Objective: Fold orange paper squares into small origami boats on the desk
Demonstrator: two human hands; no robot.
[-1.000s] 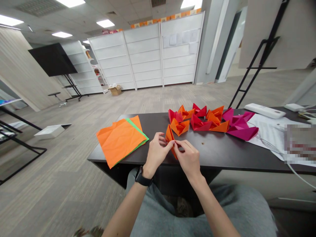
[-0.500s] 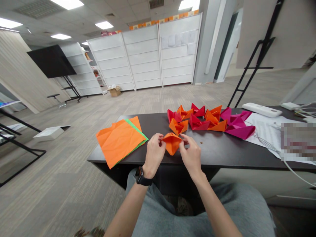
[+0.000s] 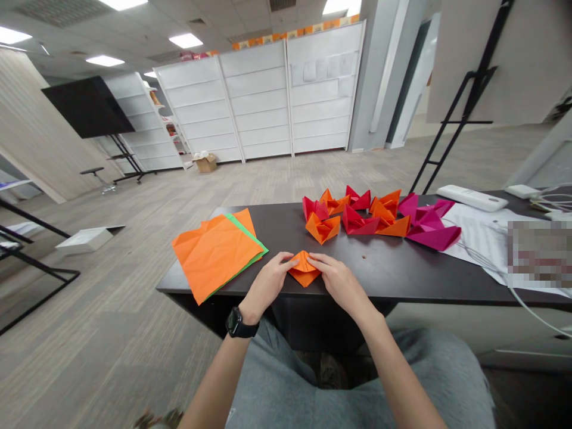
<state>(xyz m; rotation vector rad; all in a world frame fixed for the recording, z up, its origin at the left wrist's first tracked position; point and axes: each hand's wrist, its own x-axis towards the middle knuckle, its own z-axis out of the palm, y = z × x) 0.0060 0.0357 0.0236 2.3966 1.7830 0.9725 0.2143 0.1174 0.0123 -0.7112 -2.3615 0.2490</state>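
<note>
A small folded orange paper (image 3: 305, 276) lies near the front edge of the dark desk (image 3: 384, 268), its layers creased into a diamond shape with a line down the middle. My left hand (image 3: 269, 279) grips its left side, with the fingertips on the top fold. From the right, my right hand (image 3: 340, 279) has its fingers closed on the opposite side. Just beyond the hands stands a folded orange paper boat (image 3: 322, 229), with several red, orange and magenta paper boats (image 3: 433, 231) grouped behind it and to the right.
Orange paper sheets (image 3: 214, 253) with a green one (image 3: 247, 231) among them lie on the left, overhanging the front edge. Printed papers (image 3: 473, 235), a white cable (image 3: 529, 307) and a long white device (image 3: 472, 198) occupy the right. Beyond the desk is carpeted floor.
The folded orange paper has gone from held up and partly opened to lying flatter on the desk, slightly left and nearer me. Both hands' fingers now rest over its top.
</note>
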